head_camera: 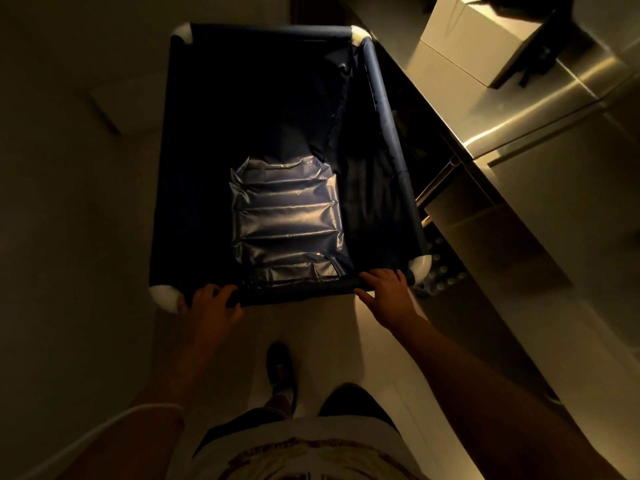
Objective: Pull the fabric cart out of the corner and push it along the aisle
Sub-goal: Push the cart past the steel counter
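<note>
Both hands grip the near rail of the fabric cart [256, 133]: the left hand [211, 304] curls around it by the white corner at 7 o'clock, the right hand [384, 289] wraps it near the corner at 5 o'clock. Dark blue, the cart fills the middle of the view on a pale floor [69, 202], with a shiny, creased plastic sheet [285, 220] lying inside. Steel counter [519, 140] runs just beside it at 3 o'clock, carrying what seems a cardboard box [464, 46] at 1 o'clock.
</note>
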The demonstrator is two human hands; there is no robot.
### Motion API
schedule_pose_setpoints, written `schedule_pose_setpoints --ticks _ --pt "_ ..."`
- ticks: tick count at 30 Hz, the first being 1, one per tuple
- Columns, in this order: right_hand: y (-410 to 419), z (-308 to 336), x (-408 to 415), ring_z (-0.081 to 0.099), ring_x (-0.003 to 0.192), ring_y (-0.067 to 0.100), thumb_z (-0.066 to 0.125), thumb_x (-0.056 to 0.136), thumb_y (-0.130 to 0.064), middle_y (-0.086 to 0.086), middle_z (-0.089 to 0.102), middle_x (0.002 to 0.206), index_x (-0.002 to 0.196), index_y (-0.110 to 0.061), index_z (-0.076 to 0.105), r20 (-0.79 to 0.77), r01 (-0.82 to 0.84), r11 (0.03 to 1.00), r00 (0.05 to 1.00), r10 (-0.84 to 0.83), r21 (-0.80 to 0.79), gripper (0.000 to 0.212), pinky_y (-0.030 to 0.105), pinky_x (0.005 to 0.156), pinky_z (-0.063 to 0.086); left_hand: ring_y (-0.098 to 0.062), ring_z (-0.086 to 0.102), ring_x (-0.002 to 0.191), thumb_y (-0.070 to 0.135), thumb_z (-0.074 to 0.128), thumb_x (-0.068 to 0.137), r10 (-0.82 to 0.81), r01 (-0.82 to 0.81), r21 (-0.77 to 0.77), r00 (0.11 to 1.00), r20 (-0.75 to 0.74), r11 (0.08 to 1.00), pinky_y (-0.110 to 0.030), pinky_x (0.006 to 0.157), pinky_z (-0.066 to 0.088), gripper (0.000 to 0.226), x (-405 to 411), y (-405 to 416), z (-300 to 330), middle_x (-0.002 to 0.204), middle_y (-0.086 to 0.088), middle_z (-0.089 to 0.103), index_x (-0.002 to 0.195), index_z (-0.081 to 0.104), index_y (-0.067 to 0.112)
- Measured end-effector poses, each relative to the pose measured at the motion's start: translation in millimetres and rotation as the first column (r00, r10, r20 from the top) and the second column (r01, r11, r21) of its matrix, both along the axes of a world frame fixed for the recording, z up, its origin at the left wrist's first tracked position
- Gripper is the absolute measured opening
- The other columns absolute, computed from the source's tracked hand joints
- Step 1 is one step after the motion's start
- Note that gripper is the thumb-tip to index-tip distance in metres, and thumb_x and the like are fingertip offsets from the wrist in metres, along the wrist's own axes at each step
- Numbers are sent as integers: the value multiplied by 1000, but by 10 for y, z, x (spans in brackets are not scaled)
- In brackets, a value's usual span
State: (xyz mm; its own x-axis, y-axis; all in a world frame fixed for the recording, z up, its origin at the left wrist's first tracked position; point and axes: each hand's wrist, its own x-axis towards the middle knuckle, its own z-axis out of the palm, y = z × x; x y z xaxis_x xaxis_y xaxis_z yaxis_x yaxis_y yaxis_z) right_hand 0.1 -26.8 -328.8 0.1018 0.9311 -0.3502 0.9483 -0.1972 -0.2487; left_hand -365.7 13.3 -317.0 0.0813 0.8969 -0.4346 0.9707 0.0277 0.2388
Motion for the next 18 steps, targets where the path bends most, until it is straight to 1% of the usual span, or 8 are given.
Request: schedule_pose_setpoints --ticks 5,11,13,15,16,18 --pt "-172 29 -74 44 137 22 52 99 -51 0 57 140 140 -29 55 -26 26 1000 999 -26 -6 47 45 122 17 -31 40 141 41 53 100 -27 27 0 1000 -12 1000 -58 124 13 47 -38 -122 69 147 -9 47 146 49 31" --pt "-488 14 -108 45 136 24 53 98 -50 1 59 138 139 -28 57 -61 36 999 998 -35 10 47 45 122 16 -38 47 135 40 59 98 -29 29 16 999 -21 999 -60 121 17 47 -120 -401 -55 141 -14 52 143 55 28" --pt "-601 -2 -117 46 135 24 54 98 -49 1 59 137 138 -27 58 -65 30 999 997 -29 10 46 46 122 17 -41 49 131 47 54 96 -29 29 -6 999 -15 1000 -60 119 19 51 -171 -507 -101 139 -17 53 142 56 26" --pt "-721 -27 -125 46 135 25 54 97 -49 2 60 136 137 -27 59 -74 26 1000 997 -25 14 45 47 122 17 -44 51 127 53 43 89 -11 11 -15 1000 0 1000 -61 118 20 61 -220 -627 -143 136 -18 56 141 58 26" --pt "-786 -49 -130 46 135 25 54 97 -49 2 60 136 137 -27 59 -78 25 999 997 -23 21 45 48 122 17 -45 52 126 54 42 87 -10 10 -6 1000 1 1000 -63 117 20 63 -249 -696 -179 135 -18 57 140 59 26" --pt "-922 -94 -140 46 134 26 55 97 -48 2 61 135 136 -27 59 -79 18 999 997 -15 40 45 50 122 18 -44 53 125 53 44 89 -22 22 16 1000 2 1000 -66 115 22 59 -306 -842 -251 133 -17 57 139 60 26"
